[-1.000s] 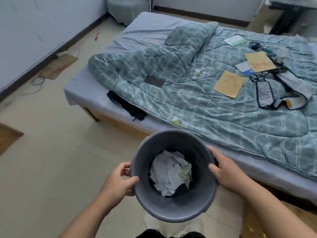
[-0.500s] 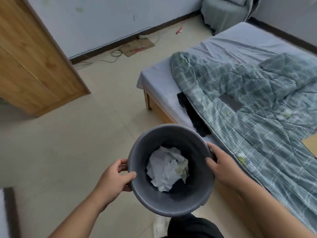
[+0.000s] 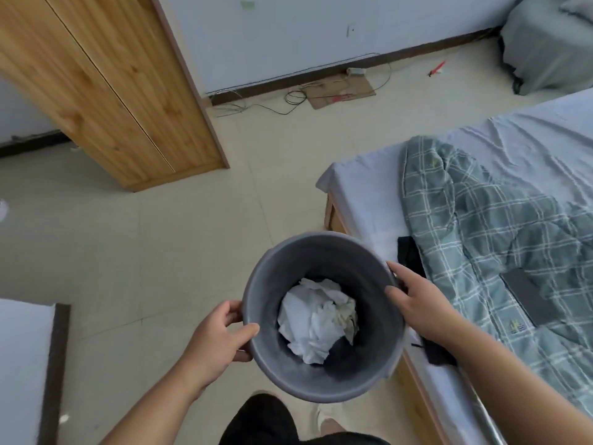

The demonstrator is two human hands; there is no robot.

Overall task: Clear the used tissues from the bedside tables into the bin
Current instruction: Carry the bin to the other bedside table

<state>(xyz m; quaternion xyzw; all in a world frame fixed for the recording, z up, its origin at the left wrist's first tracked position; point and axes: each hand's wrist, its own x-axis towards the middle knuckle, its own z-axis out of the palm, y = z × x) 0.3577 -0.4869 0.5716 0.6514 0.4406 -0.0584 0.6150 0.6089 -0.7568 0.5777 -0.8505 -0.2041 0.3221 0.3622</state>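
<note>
Swung leftward since the earlier frames, my view now brings in one wardrobe [image 3: 106, 85] at far left. From this I judge that I am carrying the load away from the bed. One left hand [image 3: 221, 335] grips the rim, thumb inside and fingers curled outside. One bin [image 3: 362, 277] is held above the floor. One heap of tissues [image 3: 314, 322] lies at its bottom, the pieces uncountable. One right hand [image 3: 417, 303] clasps the opposite rim. One bed [image 3: 369, 194] with one quilt [image 3: 481, 226] sits at right.
</note>
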